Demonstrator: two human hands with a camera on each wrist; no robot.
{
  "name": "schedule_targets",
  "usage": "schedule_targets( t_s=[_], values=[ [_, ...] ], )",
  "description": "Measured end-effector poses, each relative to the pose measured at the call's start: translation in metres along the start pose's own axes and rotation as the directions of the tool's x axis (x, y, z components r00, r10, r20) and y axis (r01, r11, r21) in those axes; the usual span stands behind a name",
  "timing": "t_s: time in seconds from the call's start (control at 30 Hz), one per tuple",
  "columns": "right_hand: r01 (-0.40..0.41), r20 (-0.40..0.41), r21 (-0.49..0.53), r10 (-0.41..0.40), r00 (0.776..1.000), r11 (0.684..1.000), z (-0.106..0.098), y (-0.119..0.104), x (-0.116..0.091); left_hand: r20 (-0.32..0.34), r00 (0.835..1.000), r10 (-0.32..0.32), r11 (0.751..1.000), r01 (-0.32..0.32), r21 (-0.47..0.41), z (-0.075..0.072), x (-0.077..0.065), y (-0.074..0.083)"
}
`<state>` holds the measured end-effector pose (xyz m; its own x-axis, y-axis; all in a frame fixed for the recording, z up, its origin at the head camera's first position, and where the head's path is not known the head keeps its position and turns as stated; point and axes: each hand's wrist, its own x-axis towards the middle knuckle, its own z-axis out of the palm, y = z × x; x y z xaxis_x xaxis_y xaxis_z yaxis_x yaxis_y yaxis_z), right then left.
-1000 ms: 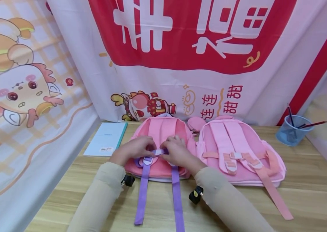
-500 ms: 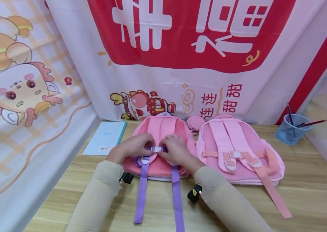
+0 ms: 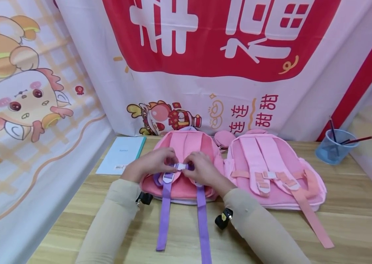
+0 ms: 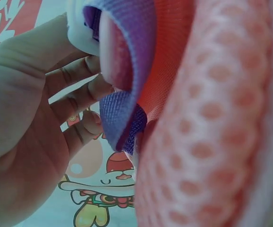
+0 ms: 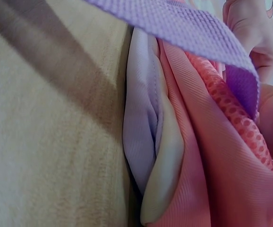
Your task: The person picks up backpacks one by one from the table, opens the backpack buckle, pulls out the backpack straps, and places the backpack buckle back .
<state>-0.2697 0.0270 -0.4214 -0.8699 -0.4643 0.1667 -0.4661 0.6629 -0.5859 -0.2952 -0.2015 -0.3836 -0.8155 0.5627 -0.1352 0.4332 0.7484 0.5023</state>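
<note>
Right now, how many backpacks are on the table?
2: the purple-strapped backpack in the middle of the head view, and the orange-strapped backpack to its right. No others show.

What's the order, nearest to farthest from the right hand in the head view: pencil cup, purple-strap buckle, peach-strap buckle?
1. Purple-strap buckle: between left hand and right hand.
2. Peach-strap buckle: on the right-side backpack.
3. Pencil cup: far right, on the table.
</note>
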Motion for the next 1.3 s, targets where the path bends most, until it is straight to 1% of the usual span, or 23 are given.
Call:
schedule_targets(
  t_s=[0.2, 0.4, 0.63, 0.87, 1.13, 1.3],
  values=[
    [0.021, -0.019, 0.012, -0.021, 1.0, 1.0, 0.0001, 0.0031, 0.0, -0.006, 0.999, 0.033, 0.999, -0.033, 0.002, -0.0015, 0.0001, -0.0007],
    [0.022, -0.03, 0.068, -0.02, 0.999, 0.997, -0.0004, 0.0052, 0.0015, -0.011, 0.998, 0.065, 0.998, -0.064, 0.02, -0.0051, -0.001, -0.0019],
    [-0.011, -0.023, 0.106, 0.014, 1.0, 0.994, 0.0003, 0.0034, 0.0004, -0.005, 0.999, 0.054, 0.999, -0.054, 0.002, -0.0042, -0.0026, -0.0037],
    [-0.017, -0.022, 0.103, 0.019, 1.0, 0.995, -0.0006, 0.0033, -0.0003, 0.003, 1.0, 0.029, 0.999, -0.029, -0.034, -0.0014, -0.0007, -0.0034],
    [-0.063, 0.02, 0.14, 0.061, 0.998, 0.988, -0.0044, 0.0039, 0.0004, -0.022, 0.998, 0.067, 0.997, -0.068, -0.038, -0.0019, -0.0035, -0.0044],
    [-0.074, 0.031, 0.149, 0.07, 0.997, 0.986, -0.007, 0.004, -0.0008, -0.025, 0.998, 0.051, 0.997, -0.052, -0.054, -0.0015, -0.0041, -0.0041]
  ],
)
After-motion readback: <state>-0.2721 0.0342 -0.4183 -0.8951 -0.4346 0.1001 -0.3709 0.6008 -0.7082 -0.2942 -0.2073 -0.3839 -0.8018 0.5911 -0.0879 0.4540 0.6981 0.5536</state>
